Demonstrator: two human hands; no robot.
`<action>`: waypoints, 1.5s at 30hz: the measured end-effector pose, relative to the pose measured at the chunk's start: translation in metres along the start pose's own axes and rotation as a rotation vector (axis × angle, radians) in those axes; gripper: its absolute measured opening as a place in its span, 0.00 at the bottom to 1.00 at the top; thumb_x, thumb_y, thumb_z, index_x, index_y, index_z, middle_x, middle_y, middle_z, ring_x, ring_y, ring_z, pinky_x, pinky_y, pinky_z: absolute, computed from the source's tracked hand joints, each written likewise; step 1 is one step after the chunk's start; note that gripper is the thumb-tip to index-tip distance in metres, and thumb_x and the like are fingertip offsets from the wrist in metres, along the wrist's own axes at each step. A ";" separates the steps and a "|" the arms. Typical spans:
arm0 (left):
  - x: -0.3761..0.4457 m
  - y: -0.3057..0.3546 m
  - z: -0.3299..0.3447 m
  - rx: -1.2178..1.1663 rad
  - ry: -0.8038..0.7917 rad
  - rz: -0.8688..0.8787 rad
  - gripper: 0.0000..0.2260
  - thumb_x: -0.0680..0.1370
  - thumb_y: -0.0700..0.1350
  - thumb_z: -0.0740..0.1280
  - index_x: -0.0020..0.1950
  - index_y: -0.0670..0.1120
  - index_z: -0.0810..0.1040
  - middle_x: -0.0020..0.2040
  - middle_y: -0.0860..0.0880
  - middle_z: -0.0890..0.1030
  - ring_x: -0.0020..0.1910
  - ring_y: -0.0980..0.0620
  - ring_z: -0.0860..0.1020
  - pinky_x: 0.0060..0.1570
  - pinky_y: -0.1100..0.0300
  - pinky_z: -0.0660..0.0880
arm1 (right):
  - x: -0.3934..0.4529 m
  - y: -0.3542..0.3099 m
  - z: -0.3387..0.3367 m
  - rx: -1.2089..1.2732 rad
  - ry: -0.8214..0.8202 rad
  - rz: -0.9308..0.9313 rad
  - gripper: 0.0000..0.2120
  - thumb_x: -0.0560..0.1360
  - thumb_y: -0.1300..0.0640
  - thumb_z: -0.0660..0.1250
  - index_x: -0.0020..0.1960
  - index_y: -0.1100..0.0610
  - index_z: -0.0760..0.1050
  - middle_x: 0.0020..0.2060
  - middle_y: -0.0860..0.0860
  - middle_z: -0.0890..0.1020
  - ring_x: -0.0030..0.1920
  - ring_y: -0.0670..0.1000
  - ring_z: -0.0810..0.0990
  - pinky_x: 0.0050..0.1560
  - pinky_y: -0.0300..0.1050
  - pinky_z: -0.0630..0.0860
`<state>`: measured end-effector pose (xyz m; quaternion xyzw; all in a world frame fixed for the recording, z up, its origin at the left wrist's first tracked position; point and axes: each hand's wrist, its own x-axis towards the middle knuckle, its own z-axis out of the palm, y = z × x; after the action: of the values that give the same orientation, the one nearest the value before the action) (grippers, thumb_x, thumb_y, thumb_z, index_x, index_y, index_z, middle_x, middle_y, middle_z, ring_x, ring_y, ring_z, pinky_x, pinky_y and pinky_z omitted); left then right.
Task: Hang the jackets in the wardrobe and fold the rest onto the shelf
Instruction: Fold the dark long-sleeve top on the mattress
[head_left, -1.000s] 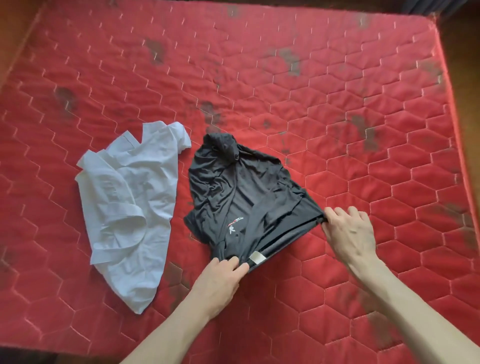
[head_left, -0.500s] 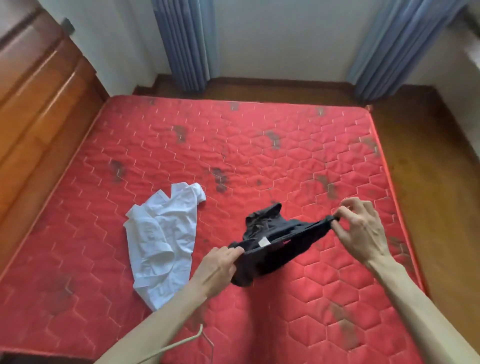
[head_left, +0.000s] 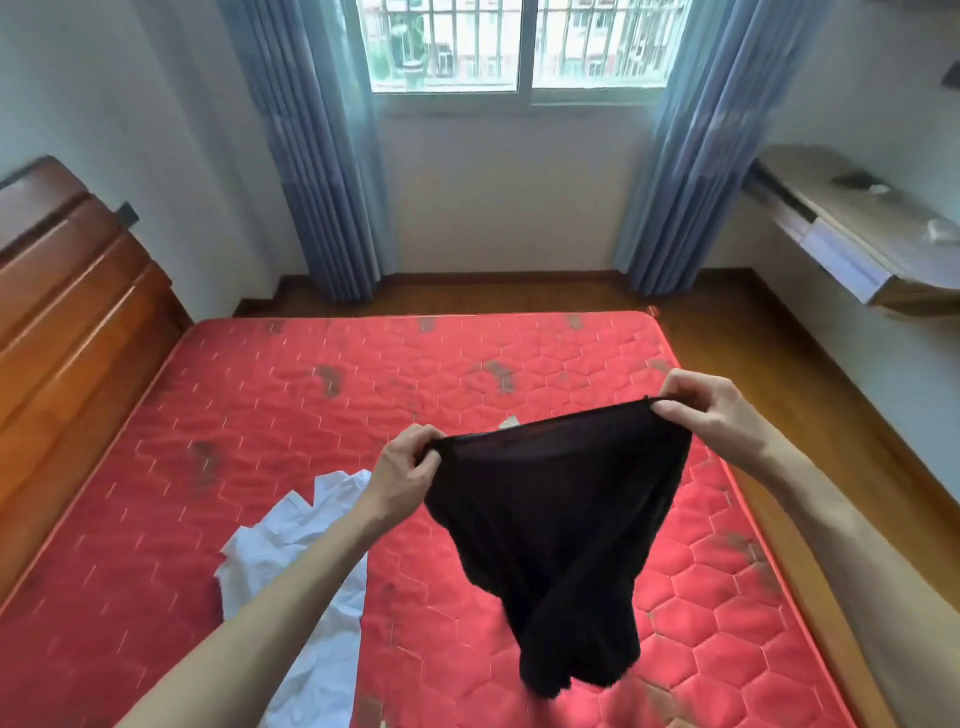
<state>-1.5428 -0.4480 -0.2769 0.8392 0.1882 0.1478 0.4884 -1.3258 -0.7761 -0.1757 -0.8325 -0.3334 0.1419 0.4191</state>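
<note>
Both hands lift a black garment (head_left: 556, 530) clear of a red quilted mattress (head_left: 291, 415). Left hand (head_left: 408, 467) pinches one end of the stretched top edge, fingers curled round the cloth; right hand (head_left: 709, 410) grips the other end, slightly higher. Between them the dark fabric hangs in a loose bunch above the mattress's near right part. A crumpled white shirt (head_left: 306, 587) lies on the mattress by its near edge, partly hidden behind the left forearm. Blue curtains (head_left: 317, 171) frame a barred window (head_left: 519, 44) beyond the far edge.
</note>
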 end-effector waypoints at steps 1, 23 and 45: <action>0.006 0.006 -0.006 0.000 -0.028 0.009 0.13 0.80 0.31 0.63 0.47 0.46 0.81 0.40 0.52 0.79 0.38 0.60 0.74 0.43 0.62 0.70 | 0.001 -0.002 -0.008 -0.073 -0.010 -0.014 0.10 0.80 0.54 0.72 0.41 0.55 0.77 0.34 0.47 0.77 0.36 0.47 0.74 0.40 0.47 0.71; 0.033 0.177 -0.001 -0.268 -0.255 0.242 0.09 0.83 0.31 0.63 0.54 0.37 0.83 0.42 0.35 0.84 0.37 0.46 0.83 0.38 0.57 0.78 | 0.056 -0.065 0.017 -0.022 0.277 -0.145 0.07 0.77 0.66 0.70 0.52 0.58 0.85 0.44 0.51 0.87 0.42 0.50 0.87 0.49 0.54 0.85; 0.038 0.163 -0.001 -0.383 0.016 0.175 0.14 0.80 0.32 0.62 0.58 0.44 0.83 0.44 0.46 0.88 0.45 0.49 0.86 0.46 0.59 0.81 | 0.046 -0.096 0.051 -0.077 -0.016 -0.255 0.09 0.82 0.59 0.60 0.51 0.49 0.77 0.41 0.46 0.82 0.40 0.46 0.80 0.41 0.44 0.77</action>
<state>-1.4814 -0.5038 -0.1310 0.7429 0.0871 0.2294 0.6229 -1.3599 -0.6732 -0.1286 -0.7976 -0.4453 0.0812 0.3988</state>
